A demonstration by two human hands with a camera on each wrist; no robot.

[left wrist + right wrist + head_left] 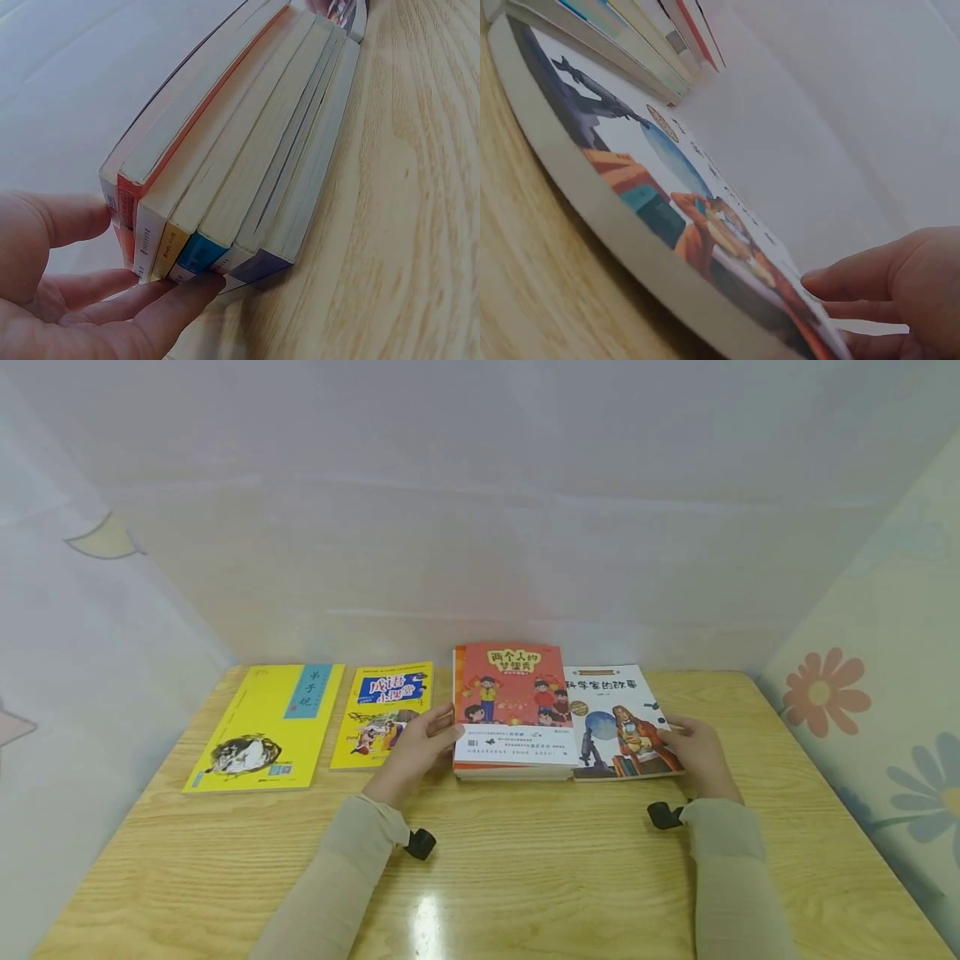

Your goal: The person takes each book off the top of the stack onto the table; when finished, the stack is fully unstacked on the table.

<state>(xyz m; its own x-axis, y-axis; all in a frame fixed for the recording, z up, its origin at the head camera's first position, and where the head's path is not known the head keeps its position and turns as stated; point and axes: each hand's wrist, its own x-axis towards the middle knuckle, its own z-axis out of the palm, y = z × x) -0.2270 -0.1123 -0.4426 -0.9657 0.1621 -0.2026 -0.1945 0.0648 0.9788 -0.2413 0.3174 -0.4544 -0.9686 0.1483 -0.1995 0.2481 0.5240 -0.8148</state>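
A stack of several books with a red-covered picture book (513, 689) on top lies at the middle back of the table. My left hand (420, 745) rests on its left side; in the left wrist view, the thumb (75, 219) touches an upper spine and the extended fingers (169, 311) lie against lower spines. To the right of the stack is a white-covered book (611, 714) with a long-haired figure and a telescope. My right hand (697, 752) pinches its right edge, and in the right wrist view the book (705, 232) bows up off the tabletop near the hand.
Two yellow books lie on the left: a large one (255, 727) with a blue title panel and a smaller one (382, 714) near my left hand. The wooden table (525, 877) meets a pale cloth backdrop (495, 527) behind the books.
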